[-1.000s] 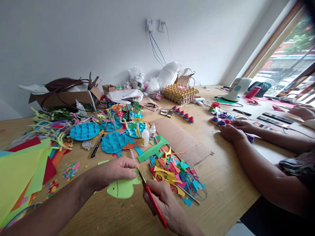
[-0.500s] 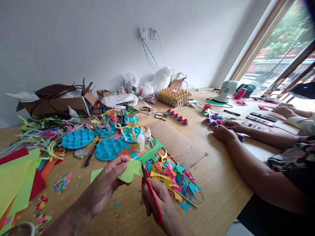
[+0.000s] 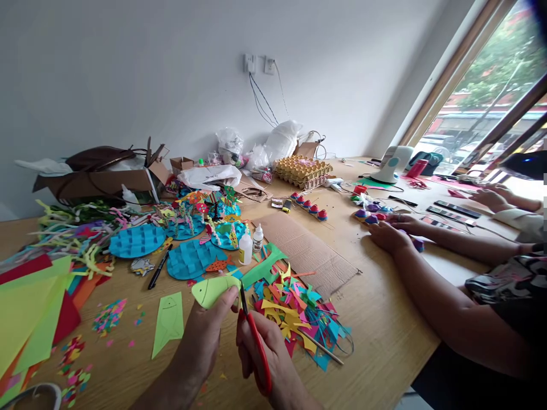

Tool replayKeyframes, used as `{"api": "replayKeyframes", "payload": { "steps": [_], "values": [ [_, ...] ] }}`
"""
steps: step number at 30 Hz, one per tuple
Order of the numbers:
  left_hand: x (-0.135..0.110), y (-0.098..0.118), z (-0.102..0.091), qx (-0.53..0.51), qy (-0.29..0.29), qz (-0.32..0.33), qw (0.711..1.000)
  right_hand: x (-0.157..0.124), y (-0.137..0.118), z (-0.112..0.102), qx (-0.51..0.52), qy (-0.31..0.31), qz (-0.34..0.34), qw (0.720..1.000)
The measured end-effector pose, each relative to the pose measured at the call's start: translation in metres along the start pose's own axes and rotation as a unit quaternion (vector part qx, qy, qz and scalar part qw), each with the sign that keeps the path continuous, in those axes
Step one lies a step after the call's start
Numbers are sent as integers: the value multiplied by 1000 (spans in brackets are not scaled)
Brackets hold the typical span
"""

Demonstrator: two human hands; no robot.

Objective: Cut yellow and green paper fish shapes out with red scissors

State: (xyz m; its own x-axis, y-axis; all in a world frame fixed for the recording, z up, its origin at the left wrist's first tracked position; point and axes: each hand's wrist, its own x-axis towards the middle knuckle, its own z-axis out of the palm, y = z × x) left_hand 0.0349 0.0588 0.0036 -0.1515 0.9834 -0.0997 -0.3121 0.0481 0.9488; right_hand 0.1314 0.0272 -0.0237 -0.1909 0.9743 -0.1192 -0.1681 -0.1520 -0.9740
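Observation:
My left hand (image 3: pixel 209 324) pinches a light green paper fish (image 3: pixel 209 289) with a drawn eye and gill line; its tail end is partly behind my fingers. In my right hand (image 3: pixel 267 347) are red-handled scissors (image 3: pixel 261 356), their dark blades at the fish's tail end. Whether the blades are parted is hard to make out. Left of my hands lies a light green paper piece (image 3: pixel 167 322) with a fish outline. Just beyond the blades rests a green paper cutout (image 3: pixel 267 265), beside a heap of coloured paper scraps (image 3: pixel 294 313).
Glue bottles (image 3: pixel 245 249) stand past my hands, near blue discs (image 3: pixel 192 259) and a black marker (image 3: pixel 160 267). Cardboard (image 3: pixel 303 250) lies at centre, egg trays (image 3: pixel 302 171) behind it. Coloured paper sheets (image 3: pixel 34 307) fill the left. A co-worker's hands (image 3: pixel 388 233) handle painted cups at right.
My left hand has turned the paper fish, so its head now points left with the eye showing. The scissors have shifted slightly left and the outlined paper is uncovered.

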Motion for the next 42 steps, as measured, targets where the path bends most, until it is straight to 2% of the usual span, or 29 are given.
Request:
{"api": "replayKeyframes", "payload": {
  "steps": [11,16,19,33,42],
  "values": [
    [-4,2,3,-27,7,-23,999,0,-1,-2,-24,-13,-33,999],
    [-6,0,3,-46,-28,-14,998,0,1,-3,-29,-11,-54,998],
    [-5,-1,3,-48,-31,-12,998,-1,2,-4,-32,-15,-66,997],
    [-3,-4,-3,13,-14,-6,1000,-1,11,-9,-69,-7,-41,997],
    [0,-1,-9,28,-39,-14,999,-2,13,-15,-105,-24,-53,993]
  ]
}}
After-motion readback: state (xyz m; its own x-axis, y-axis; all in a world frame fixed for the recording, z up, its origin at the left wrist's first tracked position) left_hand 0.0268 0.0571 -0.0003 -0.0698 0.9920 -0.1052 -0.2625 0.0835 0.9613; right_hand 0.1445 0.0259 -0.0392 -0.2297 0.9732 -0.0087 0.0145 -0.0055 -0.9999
